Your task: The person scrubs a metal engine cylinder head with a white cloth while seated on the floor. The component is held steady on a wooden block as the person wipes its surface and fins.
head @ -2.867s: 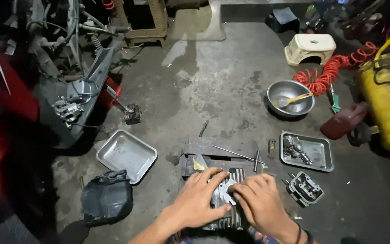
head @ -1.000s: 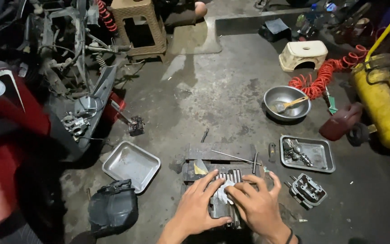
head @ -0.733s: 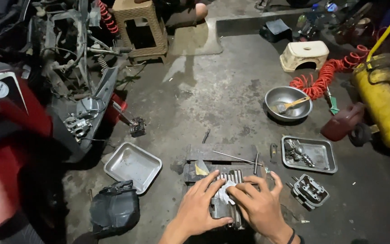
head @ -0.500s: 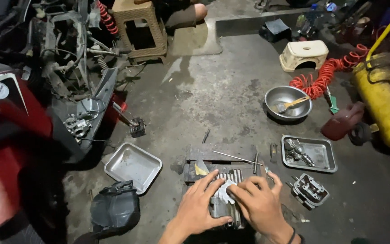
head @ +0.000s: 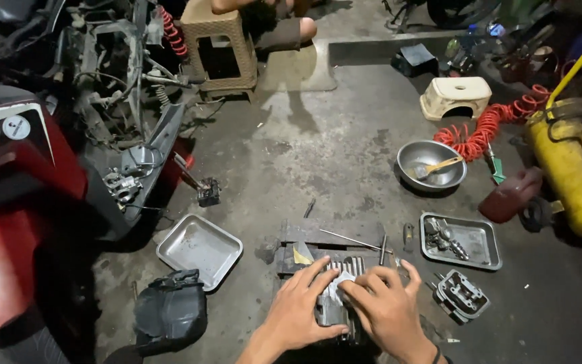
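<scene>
Looking down from my head, my left hand (head: 301, 311) and right hand (head: 384, 307) lie with fingers spread flat over the finned engine cylinder (head: 340, 296), apparently pinning it steady against the wooden block (head: 328, 236) just beyond, with the parts tray (head: 461, 240) right of it.

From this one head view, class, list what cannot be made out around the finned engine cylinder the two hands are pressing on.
1. Finned cylinder: its top face is mostly covered by the left hand and right hand.
2. Pale sheet between the fingertips: its outline is hidden by fingers.
3. Small parts in the right metal tray: too small to identify.
4. Cylinder's near side: cut off by hands and the bottom edge.
</scene>
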